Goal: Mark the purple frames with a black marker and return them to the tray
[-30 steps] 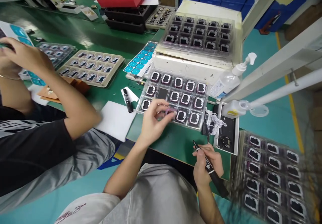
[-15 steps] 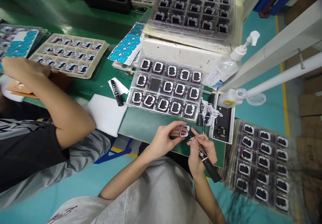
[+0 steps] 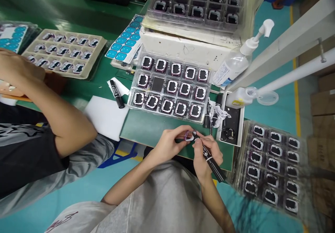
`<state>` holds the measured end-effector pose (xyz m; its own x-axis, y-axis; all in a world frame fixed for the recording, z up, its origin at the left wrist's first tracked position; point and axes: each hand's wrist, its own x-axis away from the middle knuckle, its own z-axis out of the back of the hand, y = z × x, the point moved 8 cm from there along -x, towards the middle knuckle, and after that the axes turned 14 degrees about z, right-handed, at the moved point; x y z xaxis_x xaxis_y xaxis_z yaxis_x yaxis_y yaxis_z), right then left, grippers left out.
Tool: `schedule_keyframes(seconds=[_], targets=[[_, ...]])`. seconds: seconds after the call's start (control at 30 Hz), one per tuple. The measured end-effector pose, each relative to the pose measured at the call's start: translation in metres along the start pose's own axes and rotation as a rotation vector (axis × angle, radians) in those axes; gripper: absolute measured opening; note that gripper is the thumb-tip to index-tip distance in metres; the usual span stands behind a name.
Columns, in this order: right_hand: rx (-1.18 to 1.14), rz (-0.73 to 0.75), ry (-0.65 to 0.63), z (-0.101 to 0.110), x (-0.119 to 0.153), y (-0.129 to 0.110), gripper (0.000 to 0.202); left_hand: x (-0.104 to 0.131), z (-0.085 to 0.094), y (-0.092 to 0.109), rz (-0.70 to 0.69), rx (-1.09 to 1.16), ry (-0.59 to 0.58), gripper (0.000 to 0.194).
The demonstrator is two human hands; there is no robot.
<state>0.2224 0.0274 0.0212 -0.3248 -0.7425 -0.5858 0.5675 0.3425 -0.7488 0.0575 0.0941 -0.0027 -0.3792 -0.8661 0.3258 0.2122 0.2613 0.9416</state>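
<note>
Between thumb and fingers my left hand pinches a small rounded-square frame, white on its face and purple along its side. My right hand is closed around a black marker pen, whose tip end meets the frame's right side; the exact contact point is too small to make out. Just beyond my hands lies a clear plastic tray with similar frames in its pockets. One pocket in its middle row holds no frame.
Another black marker rests left of the tray. A white box, a pump bottle and another frame tray stand right. A stacked tray sits behind. At left a co-worker's arm reaches across near a beige tray.
The frame in my left hand has tilted, and the marker in my right hand has shifted slightly up and left against it. The whole view has moved a little.
</note>
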Motion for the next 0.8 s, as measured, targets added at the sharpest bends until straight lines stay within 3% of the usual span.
schedule_keyframes(seconds=[0.5,0.8], targets=[[-0.015,-0.003,0.018,0.0,-0.001,-0.002,0.009,0.001,0.0,-0.002,-0.05,-0.114,0.017,0.046],[-0.024,0.138,-0.014,-0.005,-0.007,-0.014,0.007,0.001,0.001,-0.001,-0.034,-0.138,0.027,0.04]])
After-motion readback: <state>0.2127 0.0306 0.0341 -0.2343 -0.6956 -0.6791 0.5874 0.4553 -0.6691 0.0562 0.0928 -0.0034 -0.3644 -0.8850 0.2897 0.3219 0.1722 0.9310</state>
